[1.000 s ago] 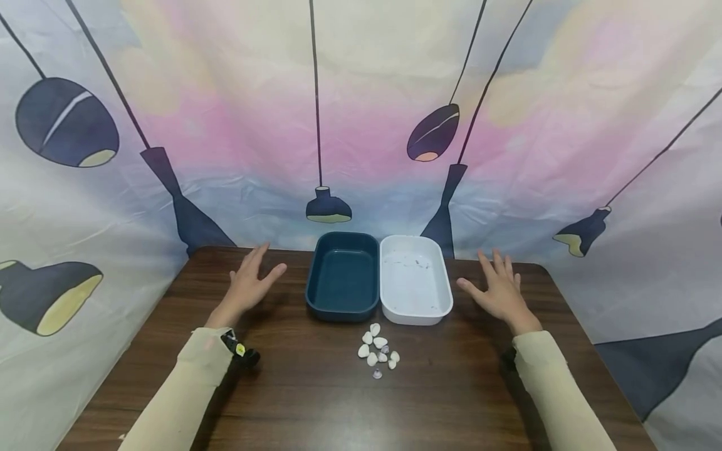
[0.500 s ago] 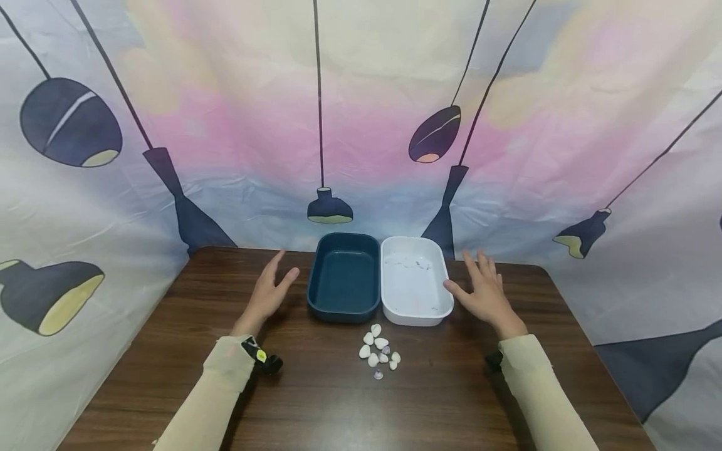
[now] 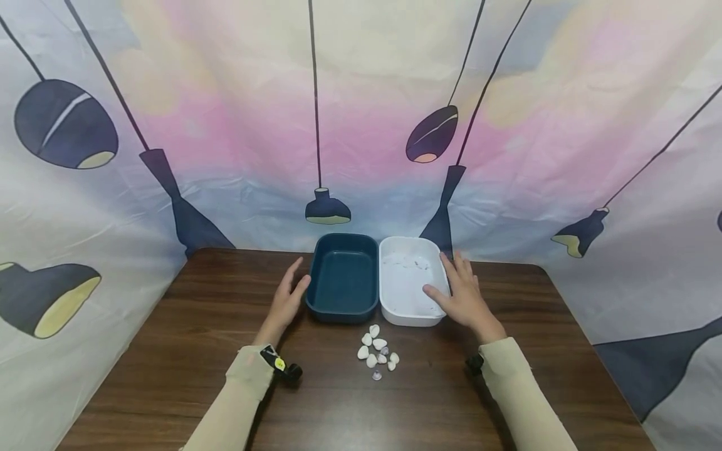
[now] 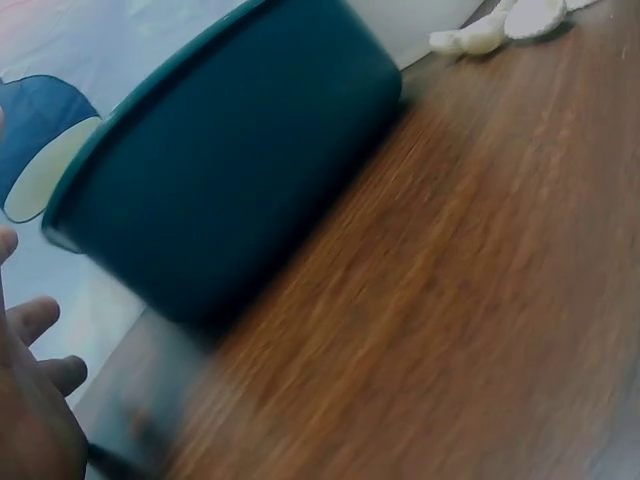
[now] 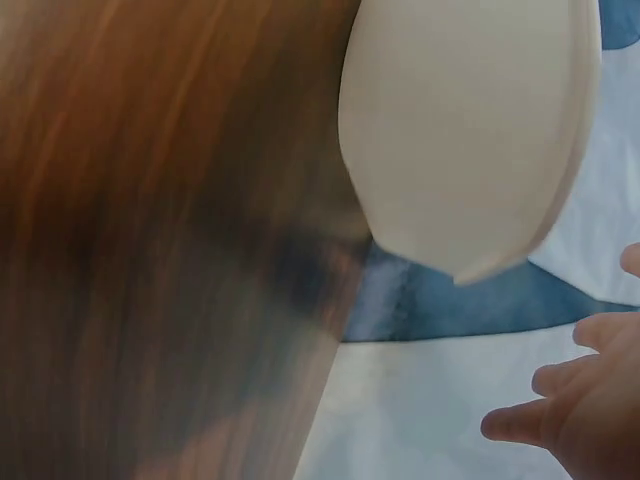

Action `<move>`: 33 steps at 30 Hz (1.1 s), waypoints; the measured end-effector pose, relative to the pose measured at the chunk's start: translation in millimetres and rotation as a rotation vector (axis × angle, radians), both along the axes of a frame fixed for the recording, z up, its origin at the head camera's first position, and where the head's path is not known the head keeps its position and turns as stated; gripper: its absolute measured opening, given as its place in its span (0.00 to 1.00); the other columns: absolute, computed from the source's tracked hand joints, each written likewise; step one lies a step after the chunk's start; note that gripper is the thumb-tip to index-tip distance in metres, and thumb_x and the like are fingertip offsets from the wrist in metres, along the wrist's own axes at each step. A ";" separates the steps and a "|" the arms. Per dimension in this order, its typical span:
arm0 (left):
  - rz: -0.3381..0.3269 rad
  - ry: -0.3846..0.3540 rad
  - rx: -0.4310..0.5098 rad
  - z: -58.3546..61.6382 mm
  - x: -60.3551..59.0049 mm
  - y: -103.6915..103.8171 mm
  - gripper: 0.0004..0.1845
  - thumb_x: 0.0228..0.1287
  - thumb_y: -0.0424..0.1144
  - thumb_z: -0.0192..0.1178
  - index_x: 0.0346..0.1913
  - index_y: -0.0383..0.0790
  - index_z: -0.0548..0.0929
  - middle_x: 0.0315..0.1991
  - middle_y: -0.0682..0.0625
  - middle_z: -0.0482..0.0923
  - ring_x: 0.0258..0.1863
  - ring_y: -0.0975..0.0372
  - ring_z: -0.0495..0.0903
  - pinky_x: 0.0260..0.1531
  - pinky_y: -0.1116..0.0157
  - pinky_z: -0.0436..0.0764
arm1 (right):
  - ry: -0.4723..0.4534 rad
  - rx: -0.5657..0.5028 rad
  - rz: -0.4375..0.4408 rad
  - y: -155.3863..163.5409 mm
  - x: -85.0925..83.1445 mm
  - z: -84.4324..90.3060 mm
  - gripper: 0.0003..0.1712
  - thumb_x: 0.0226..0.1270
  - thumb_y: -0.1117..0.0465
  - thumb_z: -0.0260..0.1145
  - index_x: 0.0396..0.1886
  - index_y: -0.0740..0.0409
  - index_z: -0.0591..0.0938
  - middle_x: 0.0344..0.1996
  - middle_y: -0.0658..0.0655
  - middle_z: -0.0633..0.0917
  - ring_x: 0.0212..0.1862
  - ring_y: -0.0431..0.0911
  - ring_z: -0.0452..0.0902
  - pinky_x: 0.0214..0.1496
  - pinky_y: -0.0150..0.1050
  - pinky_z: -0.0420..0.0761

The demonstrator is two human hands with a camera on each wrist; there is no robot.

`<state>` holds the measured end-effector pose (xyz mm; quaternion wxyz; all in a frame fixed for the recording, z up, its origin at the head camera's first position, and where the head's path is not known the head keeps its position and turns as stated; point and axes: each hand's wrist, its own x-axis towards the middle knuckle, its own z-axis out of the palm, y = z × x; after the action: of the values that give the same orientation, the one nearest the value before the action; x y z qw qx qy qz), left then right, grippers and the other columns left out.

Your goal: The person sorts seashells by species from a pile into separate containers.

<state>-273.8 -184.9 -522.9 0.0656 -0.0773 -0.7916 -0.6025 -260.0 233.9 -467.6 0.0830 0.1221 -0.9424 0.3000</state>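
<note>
- Left hand (image 3: 287, 299): fingers straight and relaxed, nothing gripped, right at the left wall of the dark teal tray (image 3: 342, 279). Contact vs. just beside: cannot tell from the head view.
- Left wrist view is motion-blurred; only the fingertips (image 4: 40, 318) show at the frame edge, apart from the tray wall (image 4: 230, 190) there.
- Right hand (image 3: 462, 294): fingers extended, not clenched, lying over the right rim of the white tray (image 3: 407, 282), thumb toward the inside. Whether it grips the rim is unclear.
- Right wrist view is badly blurred; the white tray's outer wall (image 5: 470, 120) is cut off at the top, and the fingertips (image 5: 545, 405) sit low at the right, apart from it.
- The trays stand side by side, touching, at the far edge of the brown table (image 3: 169, 351).
- Small shells (image 3: 376, 351) are clustered on the table just in front of the trays, between the two forearms; the count is hard to make out.
- Faint specks inside the white tray are too small to identify.
- Black wrist camera mounts are partly hidden by the sleeves.
</note>
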 end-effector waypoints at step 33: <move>0.028 -0.027 -0.108 -12.2 -1.6 14.4 0.28 0.87 0.43 0.41 0.84 0.46 0.61 0.82 0.44 0.60 0.81 0.45 0.58 0.78 0.44 0.21 | 0.133 -0.036 0.263 -64.4 30.6 -13.0 0.49 0.72 0.45 0.72 0.85 0.53 0.61 0.84 0.67 0.53 0.84 0.65 0.45 0.78 0.67 0.61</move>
<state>-275.5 -170.5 -535.1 0.0591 -0.0616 -0.8248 -0.5590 -229.3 169.6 -480.6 0.1072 0.2628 -0.9052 0.3164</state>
